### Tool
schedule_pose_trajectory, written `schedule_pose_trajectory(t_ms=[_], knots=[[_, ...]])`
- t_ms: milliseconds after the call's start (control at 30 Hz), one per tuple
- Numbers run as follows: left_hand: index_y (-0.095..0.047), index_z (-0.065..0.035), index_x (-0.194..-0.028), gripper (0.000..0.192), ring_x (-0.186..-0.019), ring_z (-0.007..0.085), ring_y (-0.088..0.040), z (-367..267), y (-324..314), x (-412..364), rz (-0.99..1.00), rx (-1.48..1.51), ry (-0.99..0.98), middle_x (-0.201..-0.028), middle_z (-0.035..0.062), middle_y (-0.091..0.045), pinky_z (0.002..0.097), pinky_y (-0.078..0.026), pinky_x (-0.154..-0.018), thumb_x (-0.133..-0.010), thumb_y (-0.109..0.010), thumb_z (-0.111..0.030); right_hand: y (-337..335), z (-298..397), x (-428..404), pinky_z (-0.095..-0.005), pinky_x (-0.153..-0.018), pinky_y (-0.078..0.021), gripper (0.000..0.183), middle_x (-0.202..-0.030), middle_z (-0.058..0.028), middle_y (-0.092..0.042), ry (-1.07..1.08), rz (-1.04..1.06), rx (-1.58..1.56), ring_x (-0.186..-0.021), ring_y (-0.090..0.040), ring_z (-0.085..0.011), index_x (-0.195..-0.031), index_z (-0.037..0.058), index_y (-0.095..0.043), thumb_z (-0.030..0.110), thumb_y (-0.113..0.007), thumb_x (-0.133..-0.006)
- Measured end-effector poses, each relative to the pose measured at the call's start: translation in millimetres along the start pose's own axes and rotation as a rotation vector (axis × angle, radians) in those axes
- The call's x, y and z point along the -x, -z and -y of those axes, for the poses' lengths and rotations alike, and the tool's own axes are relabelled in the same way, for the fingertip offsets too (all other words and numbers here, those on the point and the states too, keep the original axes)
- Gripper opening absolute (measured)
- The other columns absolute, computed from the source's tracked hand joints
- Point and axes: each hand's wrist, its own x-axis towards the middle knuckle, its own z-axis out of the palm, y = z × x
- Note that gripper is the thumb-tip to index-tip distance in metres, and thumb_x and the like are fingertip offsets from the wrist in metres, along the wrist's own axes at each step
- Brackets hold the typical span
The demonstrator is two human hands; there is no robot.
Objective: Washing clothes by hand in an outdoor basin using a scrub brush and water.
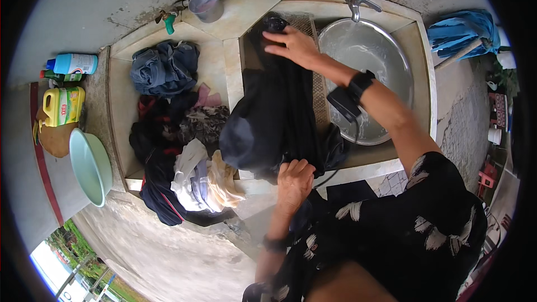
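A dark, wet-looking garment [268, 121] lies spread over the middle part of a tiled wash sink. My left hand [293, 176], at the sink's near edge, is closed on the garment's near end. Near the far end, my right hand [291, 46] rests over the black cloth with its fingers apart; whether it grips any cloth I cannot tell. Beside the garment shows a textured washboard surface [319, 88]. To the right stands a round metal basin [394, 50] of water under a metal tap [355, 4], with water running from it.
Folded jeans [165, 69], dark clothes [153, 163] and white clothes [193, 176] fill the left compartment. A plastic tub [209, 6] sits on the back ledge near a green-nozzled tap [169, 23]. Further left are a yellow jug [65, 107], bottles [75, 64] and a pale green basin [90, 167]. A blue mop [461, 35] leans at right.
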Motion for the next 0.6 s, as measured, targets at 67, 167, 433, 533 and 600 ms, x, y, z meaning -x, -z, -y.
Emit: schedule_pose_trajectory(t_ms=[67, 167, 433, 533, 600], knots=[[-0.058, -0.0095, -0.074, 0.011, -0.071, 0.0203, -0.052, 3.6, 1.9, -6.6, -0.031, -0.009, -0.006, -0.073, 0.0024, -0.051, 0.0341, -0.038, -0.065, -0.066, -0.063, -0.003, 21.0, 27.3, 75.5, -0.0359, -0.081, -0.0474, 0.043, -0.094, -0.0113, -0.052, 0.105, 0.196, -0.092, -0.092, -0.056, -0.0265, -0.123, 0.0292, -0.060, 0.046, -0.061, -0.084], [-0.058, -0.0094, -0.074, 0.012, -0.071, 0.0201, -0.052, 2.6, 1.7, -3.1, -0.011, 0.008, 0.018, -0.074, 0.0023, -0.051, 0.0340, -0.038, -0.065, -0.065, -0.063, -0.003, 18.0, 24.5, 165.8, -0.0355, -0.079, -0.0485, 0.046, -0.097, -0.0092, -0.050, 0.469, 0.238, -0.013, -0.090, -0.055, -0.0242, -0.123, 0.0287, -0.061, 0.046, -0.065, -0.081], [-0.057, -0.0090, -0.069, 0.006, -0.067, 0.0208, -0.052, -5.2, 1.8, -8.7, -0.047, 0.039, 0.005, -0.070, 0.0023, -0.051, 0.0338, -0.038, -0.065, -0.067, -0.062, -0.006, -8.9, -21.7, -29.3, -0.0421, -0.088, -0.0444, 0.046, -0.111, -0.0168, -0.053, -0.015, -0.097, 0.216, -0.108, -0.053, -0.0330, -0.128, 0.0324, -0.054, 0.049, -0.056, -0.085], [-0.061, -0.0056, -0.079, 0.007, -0.071, 0.0285, -0.057, -18.5, 23.0, -16.0, 0.030, 0.101, 0.138, -0.081, 0.0068, -0.057, 0.0401, -0.044, -0.064, -0.075, -0.059, -0.010, -11.2, -22.2, -32.3, -0.0419, -0.099, -0.0388, 0.087, -0.125, -0.0218, -0.048, -0.258, -0.048, -0.167, -0.117, -0.047, -0.0401, -0.135, 0.0062, -0.044, 0.061, -0.066, -0.071], [-0.061, -0.0059, -0.084, 0.011, -0.071, 0.0297, -0.059, -27.8, 23.3, -32.1, -0.087, 0.008, 0.240, -0.087, 0.0068, -0.058, 0.0404, -0.047, -0.062, -0.078, -0.061, -0.015, 3.3, -8.7, -25.3, -0.0374, -0.101, -0.0384, 0.104, -0.127, -0.0240, -0.049, -0.370, 0.109, -0.203, -0.120, -0.048, -0.0357, -0.130, -0.0098, -0.043, 0.062, -0.073, -0.060]])
